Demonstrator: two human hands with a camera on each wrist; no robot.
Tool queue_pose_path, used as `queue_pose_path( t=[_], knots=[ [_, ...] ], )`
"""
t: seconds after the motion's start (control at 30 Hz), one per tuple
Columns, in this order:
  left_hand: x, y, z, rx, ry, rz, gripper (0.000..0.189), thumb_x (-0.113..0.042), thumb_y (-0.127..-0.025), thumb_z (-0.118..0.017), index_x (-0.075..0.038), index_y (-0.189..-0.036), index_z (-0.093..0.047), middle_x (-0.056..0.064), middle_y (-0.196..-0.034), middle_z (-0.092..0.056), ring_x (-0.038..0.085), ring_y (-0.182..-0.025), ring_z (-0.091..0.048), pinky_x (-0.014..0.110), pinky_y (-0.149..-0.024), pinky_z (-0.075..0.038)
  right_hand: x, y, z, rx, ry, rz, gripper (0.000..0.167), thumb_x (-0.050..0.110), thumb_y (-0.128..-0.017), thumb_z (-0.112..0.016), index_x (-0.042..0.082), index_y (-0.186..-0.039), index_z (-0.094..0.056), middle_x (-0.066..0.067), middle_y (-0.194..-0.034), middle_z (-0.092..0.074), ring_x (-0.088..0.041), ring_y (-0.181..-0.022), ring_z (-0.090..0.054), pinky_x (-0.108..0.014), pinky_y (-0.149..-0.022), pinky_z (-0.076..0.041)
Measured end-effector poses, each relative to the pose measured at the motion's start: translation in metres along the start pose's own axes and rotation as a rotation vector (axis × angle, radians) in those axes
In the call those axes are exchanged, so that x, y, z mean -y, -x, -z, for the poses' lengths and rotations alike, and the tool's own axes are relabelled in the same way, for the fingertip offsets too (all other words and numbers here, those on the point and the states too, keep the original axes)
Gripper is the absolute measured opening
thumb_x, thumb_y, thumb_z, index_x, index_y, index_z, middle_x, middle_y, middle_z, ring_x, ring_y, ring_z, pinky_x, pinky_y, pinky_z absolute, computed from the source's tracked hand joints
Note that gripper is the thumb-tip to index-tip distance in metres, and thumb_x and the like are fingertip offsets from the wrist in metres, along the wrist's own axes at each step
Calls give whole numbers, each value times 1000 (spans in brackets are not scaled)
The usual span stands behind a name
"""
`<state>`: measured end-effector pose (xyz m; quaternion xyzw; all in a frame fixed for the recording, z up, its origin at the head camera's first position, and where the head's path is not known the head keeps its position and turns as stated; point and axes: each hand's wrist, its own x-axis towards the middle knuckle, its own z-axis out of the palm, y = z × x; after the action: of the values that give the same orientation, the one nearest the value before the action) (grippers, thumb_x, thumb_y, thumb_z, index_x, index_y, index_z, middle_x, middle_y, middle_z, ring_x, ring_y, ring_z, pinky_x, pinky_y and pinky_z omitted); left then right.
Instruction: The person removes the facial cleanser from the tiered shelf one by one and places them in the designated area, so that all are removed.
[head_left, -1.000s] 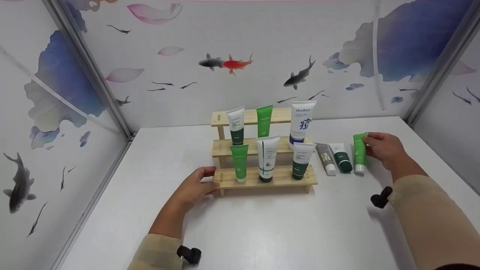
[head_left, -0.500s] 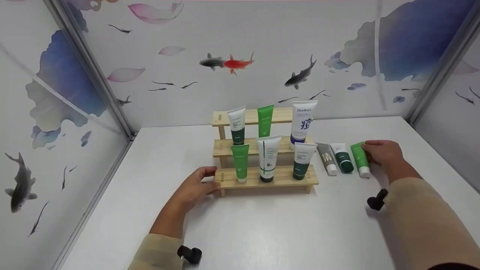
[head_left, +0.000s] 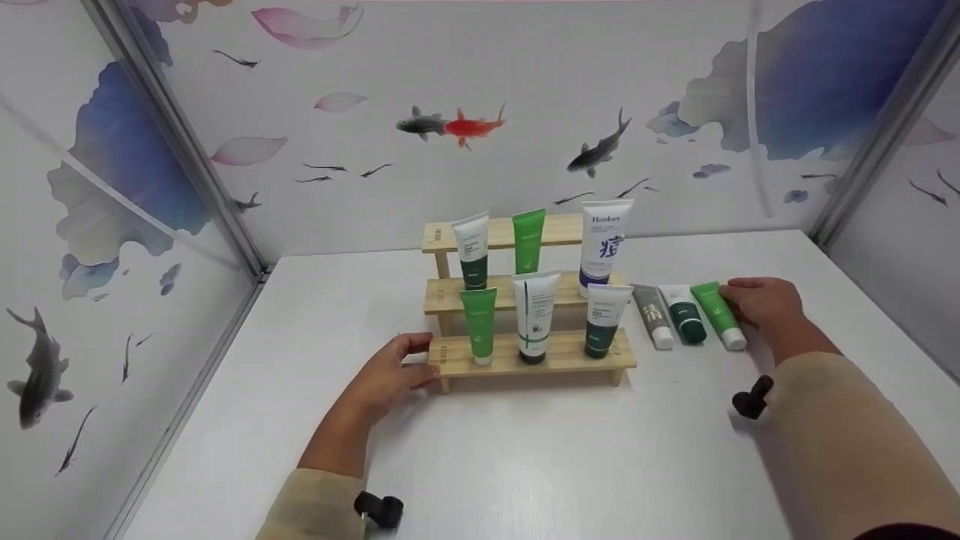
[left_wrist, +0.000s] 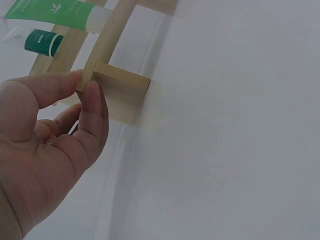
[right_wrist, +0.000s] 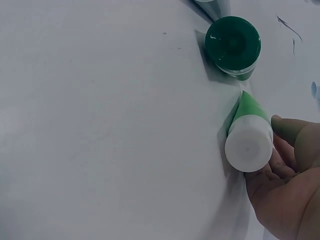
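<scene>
In the head view my left hand pinches the left end of the lowest shelf of a three-tier wooden display stand; the left wrist view shows thumb and fingertips on that shelf's end. To the right of the stand, my right hand has curled fingers at the right edge of a green squeeze tube lying aslant on the table. Its white cap faces the right wrist camera and hides part of the fingers. Beside it lie a white-and-dark-green tube and a grey tube.
Several tubes stand on the two lower tiers, including a tall white-and-blue tube, a white tube and a small green tube. The top shelf is behind them. A printed wall closes the table's back.
The green tube under my right hand has swung round, its top shifting left towards the white-and-dark-green tube. The right hand moved slightly left and nearer. My left hand stays on the stand.
</scene>
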<state>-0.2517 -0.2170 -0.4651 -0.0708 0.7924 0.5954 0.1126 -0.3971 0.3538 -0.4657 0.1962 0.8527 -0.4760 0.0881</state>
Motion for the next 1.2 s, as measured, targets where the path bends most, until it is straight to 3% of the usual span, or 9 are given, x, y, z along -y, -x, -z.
queue_pose_path(
  t=[0.33,0.5,0.63,0.87,1.03,1.2],
  knots=[
    [-1,2,0,0,-4,12,60,-10,-98,-73,-15,-154,-52,7,-160,-52,24,-129,-66,37,-103,-59,-5,4,5,12,-17,1,71,43,-106,-62,8,-164,-41,-21,-169,-41,-27,-142,-52,-14,-84,-51],
    [-2,2,-1,-7,-16,24,59,-11,-99,-72,-17,-154,-53,5,-160,-52,22,-130,-67,37,-104,-59,-6,8,8,-2,-46,6,68,40,-107,-62,9,-164,-42,-17,-166,-44,-13,-117,-64,-13,-81,-56],
    [-2,1,-1,-6,-10,21,60,-10,-99,-72,-16,-154,-52,6,-160,-52,23,-129,-67,37,-103,-59,-5,12,10,-22,-77,28,65,36,-107,-63,11,-164,-44,-13,-159,-49,-3,-102,-64,-13,-83,-58],
    [-2,0,-1,-5,-14,16,59,-10,-99,-72,-15,-154,-53,7,-159,-53,22,-128,-67,36,-102,-59,2,20,7,-49,-150,64,66,39,-106,-66,14,-163,-45,6,-129,-58,-5,-110,-62,-16,-95,-59],
    [-1,-1,-1,0,-9,10,60,-10,-98,-73,-14,-154,-53,8,-159,-53,22,-127,-67,36,-103,-59,8,26,1,-45,-170,101,70,46,-103,-68,15,-162,-46,7,-132,-59,-11,-120,-62,-15,-95,-58],
    [-1,-1,-1,-1,-3,11,60,-9,-98,-72,-14,-154,-52,8,-159,-52,23,-128,-67,37,-104,-59,15,32,-5,-20,-191,133,72,50,-102,-69,16,-161,-48,9,-129,-61,-10,-120,-62,-12,-92,-57]
  ],
)
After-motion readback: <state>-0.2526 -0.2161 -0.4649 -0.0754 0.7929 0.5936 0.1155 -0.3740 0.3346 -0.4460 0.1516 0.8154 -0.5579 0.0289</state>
